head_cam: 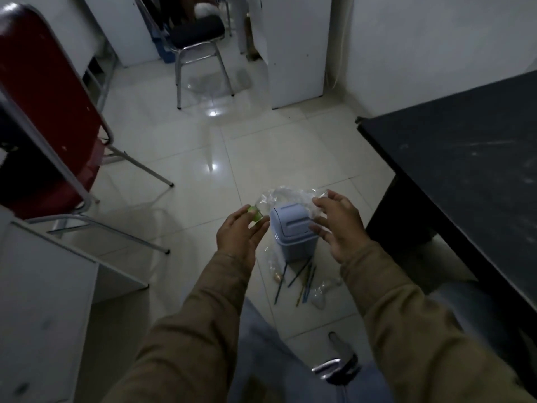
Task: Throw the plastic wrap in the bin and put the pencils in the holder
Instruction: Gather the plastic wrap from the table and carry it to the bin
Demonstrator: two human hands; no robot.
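Both my hands hold a crumpled clear plastic wrap [286,197] just above a small light-blue bin [293,237] with a swing lid, which stands on the tiled floor. My left hand [241,232] pinches the wrap's left end, where a small green piece [255,215] shows between the fingertips. The fingers of my right hand [337,225] are spread, and their tips grip the wrap's right edge. Several pencils [302,279] lie scattered on the floor in front of the bin. More clear plastic wrap pieces [322,292] lie beside them. I see no pencil holder.
A red chair [49,117] with metal legs stands at the left, above a white desk [43,286]. At the right a black table [465,170] reaches close to the bin. A black-seated chair [197,33] stands at the back. My jeans-clad legs [270,359] fill the bottom.
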